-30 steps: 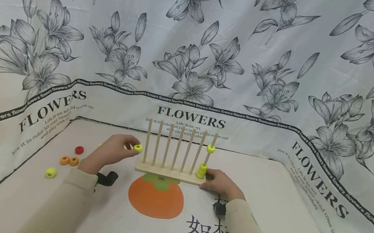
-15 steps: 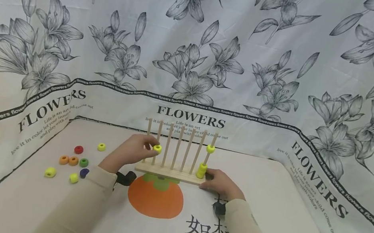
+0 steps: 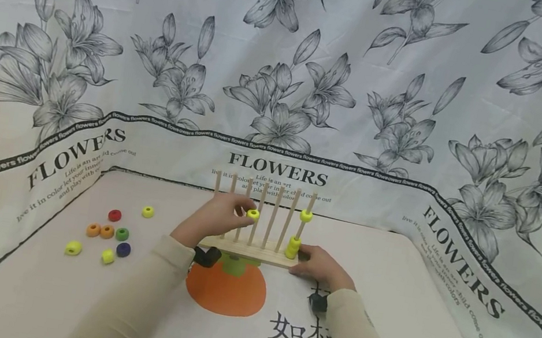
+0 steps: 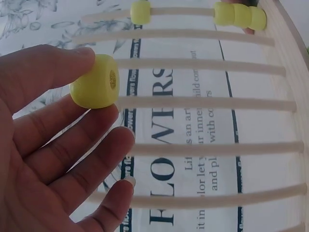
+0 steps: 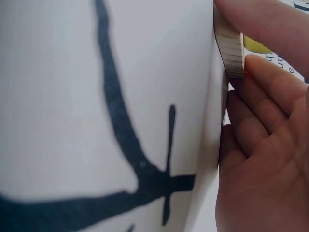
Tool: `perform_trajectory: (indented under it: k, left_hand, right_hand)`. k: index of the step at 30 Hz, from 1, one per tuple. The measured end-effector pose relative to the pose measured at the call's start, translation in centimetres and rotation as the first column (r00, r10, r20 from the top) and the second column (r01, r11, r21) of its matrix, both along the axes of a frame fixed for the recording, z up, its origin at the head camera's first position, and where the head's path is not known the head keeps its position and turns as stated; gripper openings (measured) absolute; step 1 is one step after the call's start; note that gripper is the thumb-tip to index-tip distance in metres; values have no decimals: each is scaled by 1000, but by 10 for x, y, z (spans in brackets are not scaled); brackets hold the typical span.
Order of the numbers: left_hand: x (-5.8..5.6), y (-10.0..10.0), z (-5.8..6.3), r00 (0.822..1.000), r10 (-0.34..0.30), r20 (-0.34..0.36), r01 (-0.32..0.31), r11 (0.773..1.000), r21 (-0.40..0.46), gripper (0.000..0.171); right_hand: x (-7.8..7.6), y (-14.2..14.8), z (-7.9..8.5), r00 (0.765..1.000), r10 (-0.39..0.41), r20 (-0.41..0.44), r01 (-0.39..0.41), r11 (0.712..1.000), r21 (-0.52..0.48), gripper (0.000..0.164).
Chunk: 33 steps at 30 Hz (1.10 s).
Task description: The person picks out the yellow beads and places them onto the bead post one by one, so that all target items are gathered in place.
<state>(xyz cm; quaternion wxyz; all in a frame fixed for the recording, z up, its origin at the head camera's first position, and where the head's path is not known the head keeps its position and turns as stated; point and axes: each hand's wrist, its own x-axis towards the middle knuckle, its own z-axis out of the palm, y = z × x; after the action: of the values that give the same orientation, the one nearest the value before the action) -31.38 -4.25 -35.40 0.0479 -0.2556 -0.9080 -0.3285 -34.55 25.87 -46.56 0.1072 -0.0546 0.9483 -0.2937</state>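
My left hand [image 3: 215, 217] pinches a yellow bead [image 3: 253, 213] between thumb and fingers, in front of the middle pegs of a wooden peg rack [image 3: 248, 252]. In the left wrist view the bead's hole [image 4: 113, 80] faces the rack's base, and the other fingers are spread loosely. At the rack's right end, my right hand [image 3: 322, 265] grips the base, whose end block [image 5: 229, 48] shows between thumb and fingers in the right wrist view. The rightmost peg carries three yellow beads [image 4: 240, 15] at its foot and a single yellow bead [image 3: 306, 216] higher up.
Loose beads lie left on the table: red [image 3: 114, 216], green [image 3: 122, 234], dark blue [image 3: 123, 250], two orange [image 3: 100, 231] and three yellow, one of them farther back [image 3: 148, 211]. A persimmon print [image 3: 226, 288] lies before the rack; a flower-print cloth [image 3: 285, 107] hangs behind.
My left hand has moved right with the yellow bead, from beyond the leftmost peg to the middle pegs, uncovering loose beads on the left. The right hand stays at the rack's end.
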Motion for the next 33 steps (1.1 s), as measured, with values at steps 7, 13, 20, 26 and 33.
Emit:
perform_trajectory:
  k: [7,13,20,26,33]
  left_hand:
    - [-4,16,7,1000,-28,-6,28,1000,10,33]
    - [-5,29,12,999,-48,5,48,999,7,31]
    - [-4,44,23,997,-81,12,81,997,10,33]
    - [-9,57,29,995,-101,-18,100,995,-23,30]
    - [-11,70,36,992,-113,-53,111,993,-42,30]
  right_hand:
    - [-1,0,-1,1000,8,-14,-9,1000,-9,78]
    - [1,0,1,1000,5,-9,-6,1000,-17,76]
    - [0,0,-1,1000,12,-3,-12,1000,-21,74]
    - [0,-1,1,999,29,-16,-30,999,-12,71]
    - [1,-1,0,999,37,-18,-36,999,6,71]
